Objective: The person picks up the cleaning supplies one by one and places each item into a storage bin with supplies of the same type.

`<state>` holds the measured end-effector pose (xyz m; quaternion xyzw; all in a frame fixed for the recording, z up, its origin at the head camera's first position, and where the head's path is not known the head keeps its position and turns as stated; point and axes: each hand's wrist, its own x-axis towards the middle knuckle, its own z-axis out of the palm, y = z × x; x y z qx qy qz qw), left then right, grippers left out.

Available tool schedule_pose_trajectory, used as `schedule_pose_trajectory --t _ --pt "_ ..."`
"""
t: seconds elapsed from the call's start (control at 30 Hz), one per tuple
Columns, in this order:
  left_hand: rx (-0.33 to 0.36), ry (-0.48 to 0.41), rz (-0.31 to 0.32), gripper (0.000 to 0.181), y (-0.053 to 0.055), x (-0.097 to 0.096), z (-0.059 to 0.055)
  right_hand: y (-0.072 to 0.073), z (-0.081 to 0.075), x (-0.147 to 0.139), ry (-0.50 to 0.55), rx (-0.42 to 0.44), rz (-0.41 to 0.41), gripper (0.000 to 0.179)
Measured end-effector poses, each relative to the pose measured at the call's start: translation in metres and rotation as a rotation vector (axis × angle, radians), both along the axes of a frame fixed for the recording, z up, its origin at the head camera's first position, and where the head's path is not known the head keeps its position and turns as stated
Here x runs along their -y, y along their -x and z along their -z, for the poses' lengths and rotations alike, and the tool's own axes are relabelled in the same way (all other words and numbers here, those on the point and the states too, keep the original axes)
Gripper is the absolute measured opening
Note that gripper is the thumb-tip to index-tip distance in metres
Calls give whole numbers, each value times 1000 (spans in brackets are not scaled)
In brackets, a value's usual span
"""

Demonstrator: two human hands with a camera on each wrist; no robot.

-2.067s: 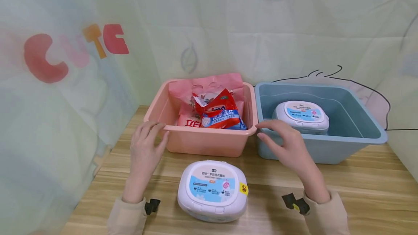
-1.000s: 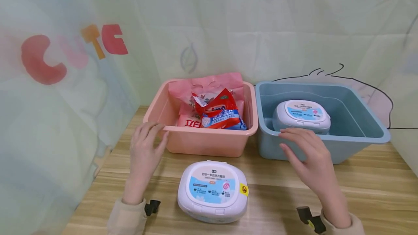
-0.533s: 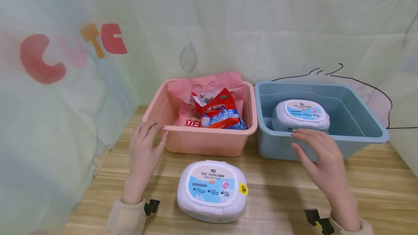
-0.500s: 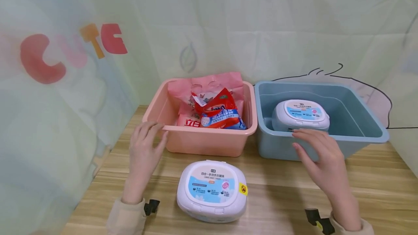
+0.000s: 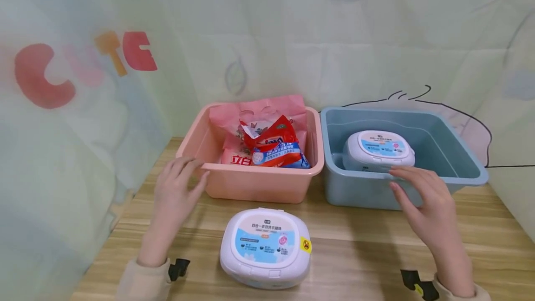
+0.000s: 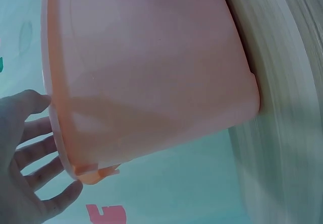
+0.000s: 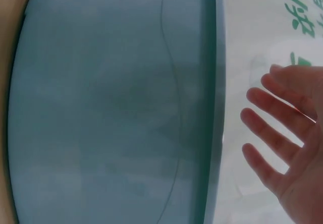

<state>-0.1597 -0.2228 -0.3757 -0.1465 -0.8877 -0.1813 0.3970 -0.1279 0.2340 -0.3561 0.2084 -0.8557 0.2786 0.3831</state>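
My left hand [image 5: 175, 194] is at the front left corner of a pink plastic bin [image 5: 259, 185], fingers over its rim; the left wrist view has the thumb and fingertips at the rim [image 6: 56, 133], loosely bent and not squeezing. My right hand [image 5: 432, 206] hovers by the front rim of a blue plastic bin [image 5: 363, 192]; in the right wrist view its spread fingers [image 7: 272, 133] stay apart from the rim, holding nothing. Inside the blue bin sits a white laundry pod box [image 5: 378, 150]. A matching pod box [image 5: 265, 247] lies on the table between my forearms.
In the pink bin are a pink detergent bag [image 5: 267, 106] and a red and blue detergent bag [image 5: 277, 150]. The two bins stand side by side on the wooden table [image 5: 347, 254]. A printed cloth [image 5: 271, 27] hangs close behind them and along the left.
My right hand has left the corner between the bins and moved right along the blue bin's front. My left hand keeps its place at the pink rim. The head view has shifted slightly.
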Motion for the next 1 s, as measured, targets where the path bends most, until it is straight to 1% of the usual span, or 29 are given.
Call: schedule_pose_trajectory --t 0.1,0.33,0.5,0.63,0.83,1.0 --pt "16 7 0 31 -2 0 -1 -2 2 -2 -25 37 28 37" --pt "21 -9 11 34 -6 2 -2 -4 7 -3 -32 35 59 43" --pt "19 -46 32 32 -7 3 -2 -3 9 -5 -27 27 68 41" --pt "-1 -63 51 31 -9 2 -3 -2 10 -8 -17 13 65 36" --pt "-12 -76 73 33 -13 -2 -2 -1 12 -15 -11 29 75 32" --pt "0 -63 100 34 -18 -6 -1 1 12 -19 -6 11 81 33"
